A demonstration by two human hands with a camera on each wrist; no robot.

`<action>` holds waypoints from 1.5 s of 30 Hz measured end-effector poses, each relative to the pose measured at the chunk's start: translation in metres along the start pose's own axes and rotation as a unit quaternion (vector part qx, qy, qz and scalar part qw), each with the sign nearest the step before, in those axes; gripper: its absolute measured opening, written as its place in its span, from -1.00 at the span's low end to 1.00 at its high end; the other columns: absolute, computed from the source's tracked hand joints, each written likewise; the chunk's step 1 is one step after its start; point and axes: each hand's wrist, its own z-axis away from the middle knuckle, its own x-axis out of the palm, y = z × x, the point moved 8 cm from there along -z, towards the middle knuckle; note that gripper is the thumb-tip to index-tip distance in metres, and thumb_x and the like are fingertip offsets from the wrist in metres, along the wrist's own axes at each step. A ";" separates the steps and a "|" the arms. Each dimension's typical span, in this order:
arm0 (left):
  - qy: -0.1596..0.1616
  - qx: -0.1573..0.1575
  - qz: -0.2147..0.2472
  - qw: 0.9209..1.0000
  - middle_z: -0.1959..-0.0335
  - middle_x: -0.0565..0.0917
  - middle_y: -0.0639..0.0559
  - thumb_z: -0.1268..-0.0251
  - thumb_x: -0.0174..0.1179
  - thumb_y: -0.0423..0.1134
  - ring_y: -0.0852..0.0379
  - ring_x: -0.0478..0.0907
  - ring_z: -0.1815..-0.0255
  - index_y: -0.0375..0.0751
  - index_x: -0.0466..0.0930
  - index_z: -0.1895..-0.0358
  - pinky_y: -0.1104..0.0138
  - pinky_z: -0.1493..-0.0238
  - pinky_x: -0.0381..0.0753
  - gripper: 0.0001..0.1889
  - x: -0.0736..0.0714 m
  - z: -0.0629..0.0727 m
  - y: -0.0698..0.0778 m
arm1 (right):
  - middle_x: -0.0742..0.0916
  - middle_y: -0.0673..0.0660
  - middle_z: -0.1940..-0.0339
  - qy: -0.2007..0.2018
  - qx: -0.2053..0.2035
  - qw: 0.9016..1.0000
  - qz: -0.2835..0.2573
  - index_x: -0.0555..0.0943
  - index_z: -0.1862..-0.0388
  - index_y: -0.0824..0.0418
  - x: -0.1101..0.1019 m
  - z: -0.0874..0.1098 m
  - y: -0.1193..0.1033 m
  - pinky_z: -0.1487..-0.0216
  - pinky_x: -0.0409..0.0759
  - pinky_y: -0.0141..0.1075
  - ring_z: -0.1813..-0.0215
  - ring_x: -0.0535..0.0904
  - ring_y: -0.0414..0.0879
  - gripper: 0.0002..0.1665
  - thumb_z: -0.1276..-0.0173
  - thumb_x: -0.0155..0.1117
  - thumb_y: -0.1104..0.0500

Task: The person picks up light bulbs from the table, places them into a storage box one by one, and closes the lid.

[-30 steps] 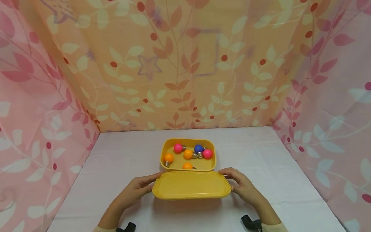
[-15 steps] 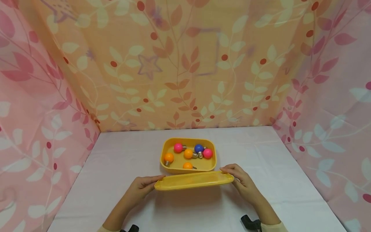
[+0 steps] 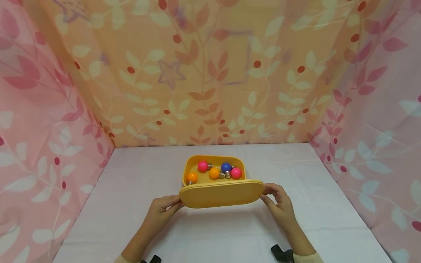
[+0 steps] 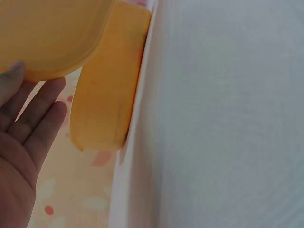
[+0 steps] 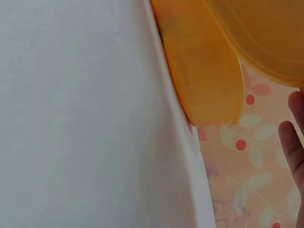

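Both hands hold a yellow plastic lid (image 3: 222,194) by its two ends, tilted up in front of a yellow box (image 3: 215,159). My left hand (image 3: 162,212) pinches the lid's left end between thumb and fingers. At the right end, the right hand (image 3: 281,209) grips it the same way; only some of its fingertips show in the right wrist view. Inside the box lie several small bulbs with metal screw bases: a pink bulb (image 3: 203,166), an orange bulb (image 3: 214,173), a blue bulb (image 3: 226,167) and others. The lid hides the box's front edge.
The box stands on a white-covered table (image 3: 138,175). A patterned orange cloth (image 3: 204,73) hangs behind it, with pink leaf-print cloths (image 3: 39,146) at both sides. Black wrist devices (image 3: 282,253) show near the sleeves.
The lid has risen and moved away from me towards the box, tipping from lying nearly flat to a steep slant. It now covers the front orange bulb. Both hands moved with it.
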 end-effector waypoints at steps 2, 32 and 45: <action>0.012 -0.003 0.003 1.000 0.01 0.80 -0.03 -0.29 0.36 -0.45 0.22 0.77 0.02 -0.22 0.70 -0.19 0.35 0.06 0.77 -0.60 -0.001 -0.001 0.000 | 0.72 0.12 0.20 0.009 -0.010 1.000 0.001 0.47 -0.05 0.55 0.000 -0.002 -0.007 -0.06 0.59 -0.63 0.04 0.62 -0.39 -0.37 0.05 0.33 0.80; -0.079 -0.018 -0.096 0.992 -0.63 0.22 0.06 -0.10 0.55 -0.19 0.04 0.45 -0.45 0.06 -0.05 -0.69 0.17 -0.34 0.58 0.14 -0.014 -0.028 0.034 | 0.69 0.28 0.05 -0.116 -0.083 0.987 -0.072 0.30 -0.41 0.65 -0.003 -0.029 -0.030 -0.37 0.47 -0.47 -0.08 0.57 -0.13 0.15 0.30 0.52 0.72; -0.072 -0.021 -0.045 0.996 -0.63 0.23 0.07 0.00 0.57 -0.28 0.07 0.41 -0.47 0.08 0.02 -0.68 0.37 -0.36 0.53 0.16 -0.019 -0.040 0.041 | 0.38 0.64 -0.39 -0.114 -0.112 0.981 -0.108 0.36 -0.34 0.68 -0.012 -0.047 -0.037 -0.53 0.36 -0.36 -0.55 0.29 0.14 -0.06 -0.19 0.58 0.13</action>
